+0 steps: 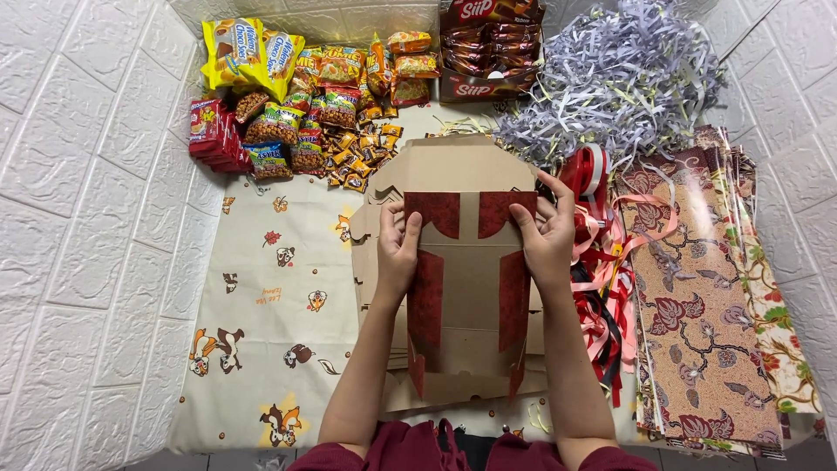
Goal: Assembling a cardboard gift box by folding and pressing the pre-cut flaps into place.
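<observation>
- The left hand [397, 249] grips the upper left part of a flat, unfolded cardboard box blank [466, 288], thumb on top and the other fingers hidden behind the card.
- The right hand [545, 235] grips the upper right part of the same blank, fingers curled over its top edge.
- The blank is brown with dark red patterned panels, and it is held in the middle of the scene above a stack of similar plain blanks [453, 170]; how many lie in the stack I cannot tell, since the held piece covers most of them.
- Just to the right, a tangle of red, pink and black ribbons [602, 279] lies partly behind the right hand.
- Further right, patterned wrapping sheets [706, 296] are fanned out, their lower edge cut off.
- Behind them sits a heap of pale shredded paper [619, 78].
- At the back left, snack packets [305, 96] are piled up, beside a display carton of bars [488, 48], its top cut off.
- Everything rests on a cream cloth with cartoon animals [261, 296].
- Dark red sleeves [410, 449] show only at the bottom edge.
</observation>
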